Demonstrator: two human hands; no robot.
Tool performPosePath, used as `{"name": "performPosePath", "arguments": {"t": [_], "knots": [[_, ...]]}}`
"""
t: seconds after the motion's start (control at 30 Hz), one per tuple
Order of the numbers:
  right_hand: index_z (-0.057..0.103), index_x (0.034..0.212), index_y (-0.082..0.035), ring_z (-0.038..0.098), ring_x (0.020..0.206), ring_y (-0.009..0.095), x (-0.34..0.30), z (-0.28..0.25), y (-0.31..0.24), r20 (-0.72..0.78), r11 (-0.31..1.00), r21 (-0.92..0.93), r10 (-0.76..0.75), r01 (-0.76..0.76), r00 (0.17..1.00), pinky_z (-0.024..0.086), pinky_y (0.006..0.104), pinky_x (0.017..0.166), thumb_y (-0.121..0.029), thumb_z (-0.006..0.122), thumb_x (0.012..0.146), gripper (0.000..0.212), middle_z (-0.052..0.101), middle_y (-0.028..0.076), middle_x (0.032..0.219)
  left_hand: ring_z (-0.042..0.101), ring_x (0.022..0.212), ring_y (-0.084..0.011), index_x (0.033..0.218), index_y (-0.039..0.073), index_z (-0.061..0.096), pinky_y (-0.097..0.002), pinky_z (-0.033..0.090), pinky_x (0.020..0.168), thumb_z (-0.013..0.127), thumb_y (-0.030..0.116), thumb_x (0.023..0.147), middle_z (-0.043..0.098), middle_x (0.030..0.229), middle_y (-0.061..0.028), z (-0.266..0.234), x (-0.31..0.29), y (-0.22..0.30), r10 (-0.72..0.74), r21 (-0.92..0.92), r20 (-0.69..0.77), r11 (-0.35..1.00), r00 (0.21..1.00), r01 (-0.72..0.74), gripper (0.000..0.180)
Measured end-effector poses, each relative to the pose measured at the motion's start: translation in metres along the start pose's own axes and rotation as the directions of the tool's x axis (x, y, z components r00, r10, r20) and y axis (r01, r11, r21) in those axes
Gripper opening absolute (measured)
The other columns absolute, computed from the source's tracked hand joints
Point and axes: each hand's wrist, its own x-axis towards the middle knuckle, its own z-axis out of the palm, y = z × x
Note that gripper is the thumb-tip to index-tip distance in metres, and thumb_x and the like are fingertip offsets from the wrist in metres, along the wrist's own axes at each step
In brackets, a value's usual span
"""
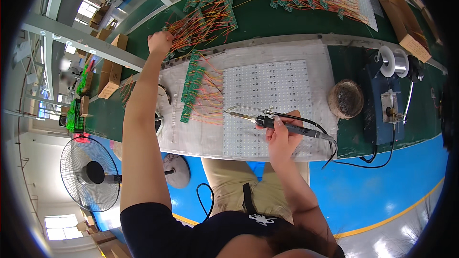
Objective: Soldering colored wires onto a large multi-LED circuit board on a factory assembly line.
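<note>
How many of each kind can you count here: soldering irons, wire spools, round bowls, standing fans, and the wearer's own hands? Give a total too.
Soldering iron: 1
Wire spool: 1
Round bowl: 1
Standing fan: 1
Wearer's hands: 2 (left hand, right hand)
Total: 6

Glossy blue floor (pixel 377 186), yellow floor stripe (pixel 344 233); white wall (pixel 42 174); bright rectangular window (pixel 62 231), lower left; grey metal frame (pixel 86 43) above.
</note>
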Motion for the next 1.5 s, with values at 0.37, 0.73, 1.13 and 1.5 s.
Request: {"name": "performPosePath", "arguments": {"t": [0.37,0.73,1.13,1.5], "knots": [[0.048,0.085,0.0,0.051,0.047,0.009,0.001,0.001,-0.003,-0.009,1.0,-0.01,-0.004,0.004,1.0,0.039,0.0221,0.041,-0.004,0.056,0.087,0.009,0.057,0.01,0.066,0.061,0.08,-0.0217,0.081,0.016,0.07,-0.0349,0.042,0.076,0.058,0.008,0.073,0.064,0.078,-0.0037,-0.091,-0.009,-0.019,0.346,0.261,-0.472,0.933,0.811,-0.246,0.016],[0.041,0.088,-0.004,0.058,0.054,0.02,0.012,0.0,0.006,-0.286,0.96,0.002,-0.269,0.282,0.92,0.057,0.0362,0.055,-0.009,0.045,0.086,0.007,0.055,0.011,0.075,0.062,0.081,-0.0067,0.083,0.017,0.068,-0.0295,0.036,0.085,0.072,0.012,0.072,0.065,0.081,0.0079,-0.144,-0.259,0.008,0.492,0.349,-0.652,0.87,0.576,-0.348,0.013],[0.041,0.082,-0.005,0.044,0.043,0.012,0.013,0.006,0.01,-0.176,0.935,-0.228,-0.314,0.271,0.933,0.056,0.0385,0.057,-0.013,0.048,0.087,0.011,0.051,0.009,0.057,0.063,0.087,-0.008,0.087,0.016,0.07,-0.0311,0.034,0.091,0.07,0.012,0.075,0.068,0.089,0.0073,-0.028,-0.384,-0.002,0.241,0.05,-0.609,0.962,0.756,-0.267,0.013],[0.042,0.068,-0.007,0.037,0.038,0.014,0.017,0.0,0.011,-0.162,0.91,-0.314,-0.333,0.271,0.929,0.055,0.0407,0.069,-0.023,0.051,0.086,0.025,0.038,0.004,0.043,0.055,0.081,-0.0176,0.089,0.007,0.065,-0.0308,0.037,0.08,0.064,0.013,0.082,0.064,0.09,-0.0026,-0.022,-0.403,0.019,-0.518,-0.538,-0.425,0.804,0.743,0.253,0.009]]}}
